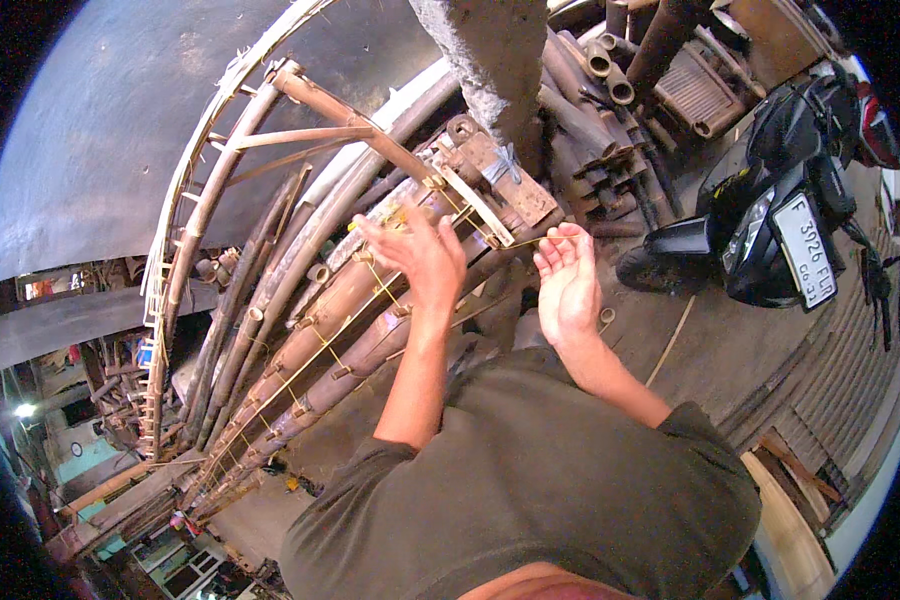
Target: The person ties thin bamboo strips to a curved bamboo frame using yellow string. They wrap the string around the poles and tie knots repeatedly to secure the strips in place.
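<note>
Two long brown bamboo poles point(370, 345) lie side by side, with yellow cord point(315, 335) crossing between them around small wooden pegs. My right hand point(570, 290) is closed in a pinch on a strand of this cord, stretched to it from the pale wooden slat point(477, 206) at the poles' upper end. Over the left pole hovers my left hand point(425, 260), fingers spread and the thumb apart. Its palm side is partly hidden, and I see nothing held in it. A wooden block point(510, 185) with a bluish tie sits just beyond the slat.
A curved bamboo frame point(180, 230) with many short rungs rises at the left. More bamboo poles point(260, 290) lie beside it. A rough concrete post point(495, 60) stands ahead. Cut bamboo tubes point(610, 75) are heaped behind it, and a black motorbike point(760, 220) stands at the right.
</note>
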The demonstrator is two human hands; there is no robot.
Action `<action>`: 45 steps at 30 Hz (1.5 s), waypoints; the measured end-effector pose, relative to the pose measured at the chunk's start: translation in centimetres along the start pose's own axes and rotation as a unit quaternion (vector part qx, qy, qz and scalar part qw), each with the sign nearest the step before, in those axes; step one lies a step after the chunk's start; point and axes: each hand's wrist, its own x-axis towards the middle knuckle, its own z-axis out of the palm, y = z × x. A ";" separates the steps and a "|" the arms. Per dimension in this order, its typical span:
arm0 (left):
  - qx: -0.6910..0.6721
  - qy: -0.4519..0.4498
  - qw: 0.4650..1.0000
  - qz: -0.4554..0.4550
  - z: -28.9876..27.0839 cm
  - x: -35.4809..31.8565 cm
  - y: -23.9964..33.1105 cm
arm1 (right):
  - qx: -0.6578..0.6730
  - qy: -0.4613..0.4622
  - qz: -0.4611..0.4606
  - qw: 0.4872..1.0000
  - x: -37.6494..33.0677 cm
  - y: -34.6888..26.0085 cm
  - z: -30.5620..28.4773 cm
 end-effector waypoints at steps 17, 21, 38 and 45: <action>-0.184 -0.186 0.965 -0.014 4.2 -1.8 0.2 | -0.181 -0.172 -0.399 0.882 3.2 0.4 6.0; -0.121 -0.168 0.978 -0.035 5.5 -2.1 -0.3 | -0.488 -0.637 -0.247 0.543 -2.6 6.1 13.7; -0.272 -0.077 0.959 0.034 6.0 -2.5 -0.5 | -0.671 -0.587 -0.204 0.405 5.9 2.6 -5.5; -0.483 -0.054 0.873 -0.039 3.1 11.8 -1.3 | -0.573 -0.476 -0.285 0.604 1.0 0.1 1.0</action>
